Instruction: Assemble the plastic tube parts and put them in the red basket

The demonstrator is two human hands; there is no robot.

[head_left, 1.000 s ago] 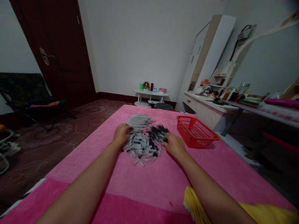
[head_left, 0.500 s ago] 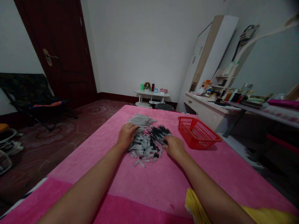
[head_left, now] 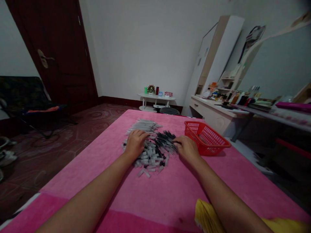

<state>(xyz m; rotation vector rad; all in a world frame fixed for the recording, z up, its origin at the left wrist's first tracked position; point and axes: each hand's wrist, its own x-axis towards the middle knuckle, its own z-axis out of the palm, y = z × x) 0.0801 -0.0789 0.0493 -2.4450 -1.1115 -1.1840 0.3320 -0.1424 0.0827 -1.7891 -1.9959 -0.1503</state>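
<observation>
My left hand (head_left: 135,143) rests over the left side of a pile of short clear caps (head_left: 151,154), its fingers curled and their tips partly hidden. Beyond it lies a stack of long whitish pen barrels (head_left: 145,124). A bundle of thin pieces with black ends, like pen parts (head_left: 165,139), is to the right of the caps. At that bundle's right edge is my right hand (head_left: 186,147), thumb and fingers drawn together. What sits between those fingers is too small to make out. Some black bits are mixed among the caps.
A red plastic basket (head_left: 206,139) stands just right of my right hand on the pink cloth (head_left: 150,197). Yellow fabric (head_left: 209,215) lies by my right forearm. Farther off are a low white table (head_left: 156,96) and a cluttered dresser (head_left: 213,106).
My left hand has moved slightly right and nearer, over the caps. The right hand has shifted a little right from the black-ended bundle. The view has turned slightly.
</observation>
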